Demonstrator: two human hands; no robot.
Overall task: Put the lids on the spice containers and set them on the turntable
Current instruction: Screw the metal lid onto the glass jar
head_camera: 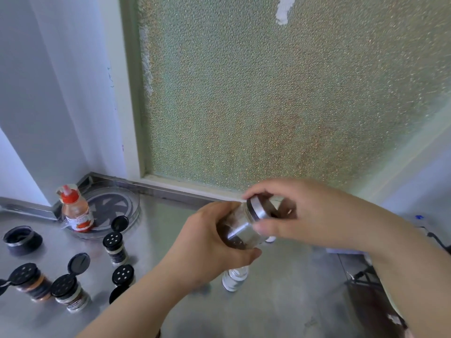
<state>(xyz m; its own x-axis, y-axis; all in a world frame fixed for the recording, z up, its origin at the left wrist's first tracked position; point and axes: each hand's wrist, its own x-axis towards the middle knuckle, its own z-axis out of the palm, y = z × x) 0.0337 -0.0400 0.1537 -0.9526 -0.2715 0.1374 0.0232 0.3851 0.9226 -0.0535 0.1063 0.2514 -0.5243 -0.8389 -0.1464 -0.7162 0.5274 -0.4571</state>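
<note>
Both hands hold one glass jar (240, 228) of dark spice above the steel counter (170, 228), tilted with its top toward the upper right. The left hand (210, 245) wraps the jar's body from below, thumb under its base. The right hand (292, 211) closes its fingers around the silver lid (260, 207), which sits on the jar's mouth. Back in the corner the clear turntable (127, 208) carries one red-capped bottle (76, 211) at its left edge. On the counter to the left stand four shakers with black sifter tops, flip caps open: one (114, 247) just in front of the turntable, one (123, 276) nearer, and two (67, 291) (30, 280) at the far left. A black lid (22, 240) lies apart at the left edge. A small clear jar (234, 278) stands under the hands.
</note>
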